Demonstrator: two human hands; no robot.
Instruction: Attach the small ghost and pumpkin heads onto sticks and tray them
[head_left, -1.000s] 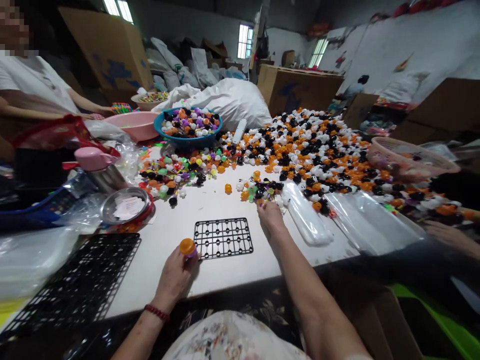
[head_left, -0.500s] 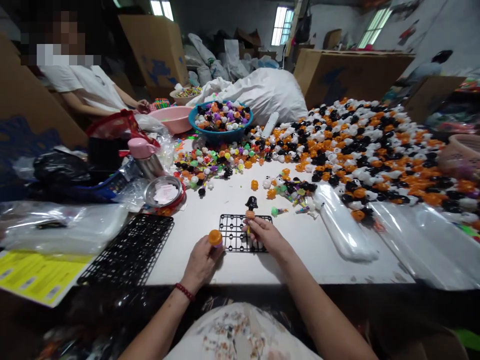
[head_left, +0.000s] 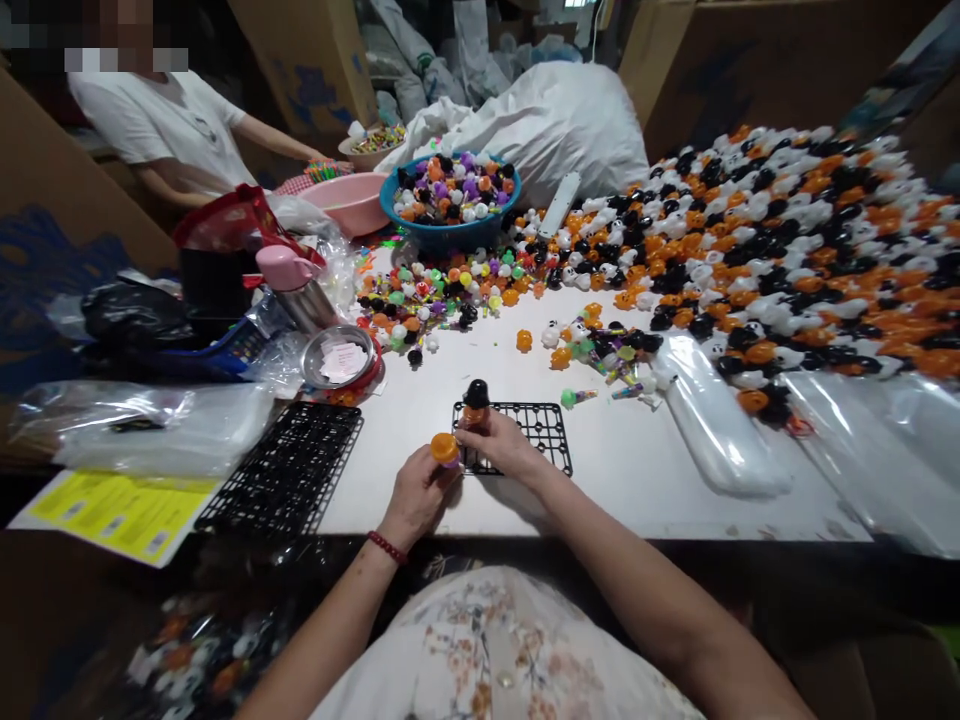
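Closed around a small toy with a round orange top (head_left: 444, 448), my left hand (head_left: 417, 496) is at the near left corner of a black plastic grid (head_left: 551, 430). A purple part shows just under the orange top. My right hand (head_left: 504, 446) pinches a toy with a black top (head_left: 476, 394) and an orange part below it, over the grid's left side. The two hands are close together, and the lower ends of both toys are hidden by fingers. The grid lies flat on the white table (head_left: 450, 375).
Stacked black grids (head_left: 289, 470) and a steel flask (head_left: 296, 285) are on the left. A blue basin (head_left: 450, 235) of small toys stands behind. Orange, black and white pieces (head_left: 750, 260) are heaped at right, near clear bags (head_left: 716, 430). A person (head_left: 172, 130) is at the far left.
My right hand has moved left with the black-topped toy, closer to my left hand. The view has tilted down, so the back of the table sits higher in the picture.
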